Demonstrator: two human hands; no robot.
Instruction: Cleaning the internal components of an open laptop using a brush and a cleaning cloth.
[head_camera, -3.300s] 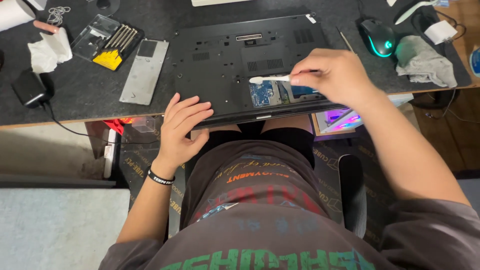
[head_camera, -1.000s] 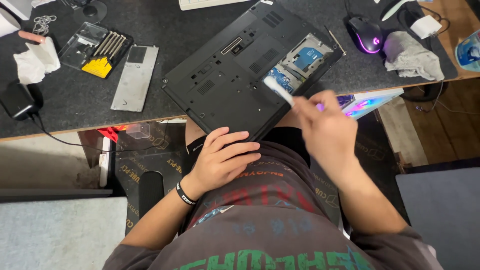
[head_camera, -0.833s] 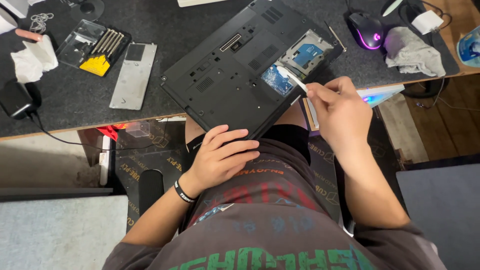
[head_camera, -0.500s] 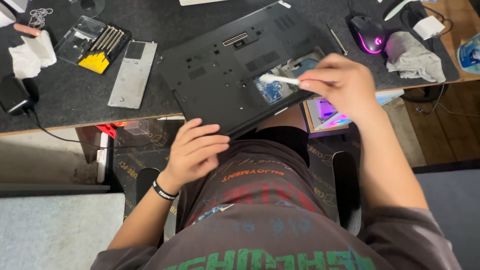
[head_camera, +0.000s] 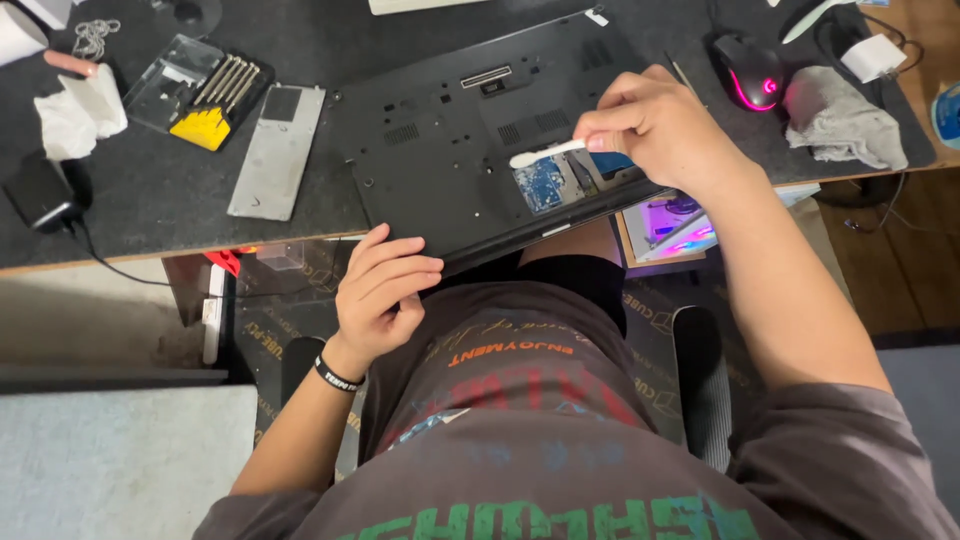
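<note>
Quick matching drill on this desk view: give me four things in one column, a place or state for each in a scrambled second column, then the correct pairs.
Things
1. cotton swab
2. computer mouse
3. screwdriver set
4. left hand

Places or states
A. glowing pink, on the desk beside a grey cloth
B. open case with a yellow insert, next to the grey cover panel
C. pinched in the right hand, tip over the laptop's open bay
D. fingers at the laptop's near edge

Pairs: 1-C, 2-A, 3-B, 4-D
</note>
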